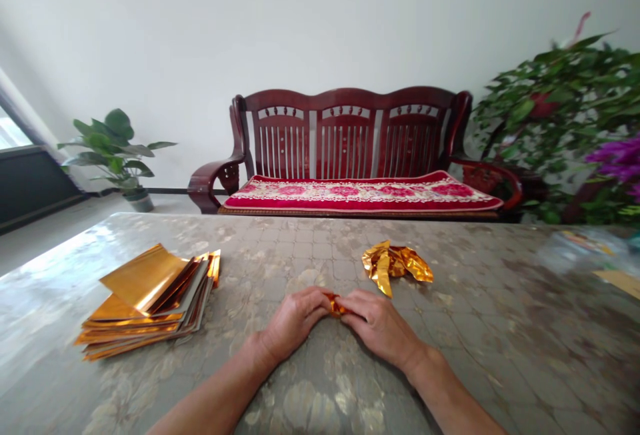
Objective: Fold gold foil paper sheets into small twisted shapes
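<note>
Between my two hands, low over the table, is a small crumpled piece of gold foil paper (336, 306). My left hand (296, 318) is closed on its left end, thumb and fingers pinched together. From the other side my right hand (379, 323) pinches its right end. Most of the piece is hidden by my fingers. Just beyond my right hand lies a larger crumpled gold foil (400, 263). Off to the left of my left hand sits a loose stack of gold foil sheets (145, 295), some showing a grey back.
A patterned cover lies over the table (310, 395). At its right edge are a clear plastic bag (580, 248) and a tan flat piece (620, 282). Behind stands a dark red wooden bench (345, 135), with potted plants (113, 148) on the left and leafy plants (560, 102) on the right.
</note>
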A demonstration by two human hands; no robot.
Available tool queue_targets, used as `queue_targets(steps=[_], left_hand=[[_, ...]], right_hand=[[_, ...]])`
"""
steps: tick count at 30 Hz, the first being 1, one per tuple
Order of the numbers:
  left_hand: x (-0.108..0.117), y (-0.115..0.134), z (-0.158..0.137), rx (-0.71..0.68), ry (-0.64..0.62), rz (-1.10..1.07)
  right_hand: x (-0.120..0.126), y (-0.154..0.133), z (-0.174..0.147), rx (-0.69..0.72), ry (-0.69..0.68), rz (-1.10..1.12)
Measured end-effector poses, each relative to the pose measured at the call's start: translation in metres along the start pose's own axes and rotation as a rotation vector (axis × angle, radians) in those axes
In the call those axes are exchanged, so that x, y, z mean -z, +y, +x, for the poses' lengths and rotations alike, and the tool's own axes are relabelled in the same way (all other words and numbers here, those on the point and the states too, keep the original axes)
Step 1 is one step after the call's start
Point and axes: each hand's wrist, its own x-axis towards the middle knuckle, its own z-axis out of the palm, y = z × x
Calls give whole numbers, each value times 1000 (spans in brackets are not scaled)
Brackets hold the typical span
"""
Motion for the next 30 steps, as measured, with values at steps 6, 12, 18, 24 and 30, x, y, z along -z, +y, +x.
queue_targets(steps=[6, 12, 18, 24, 30], left_hand=[[0, 4, 1, -14, -4, -2], [0, 0, -1, 27, 34, 47], [-1, -6, -3, 76, 47, 66], [1, -5, -2, 88, 95, 13], [-2, -10, 2, 251, 205, -288]], right_hand=[[-1, 1, 0, 22, 49, -5], [-6, 5, -3, 0, 108, 21], [-7, 7, -2, -39, 146, 68], [-8, 9, -2, -36, 184, 138], [-9, 8, -2, -9, 187, 126]])
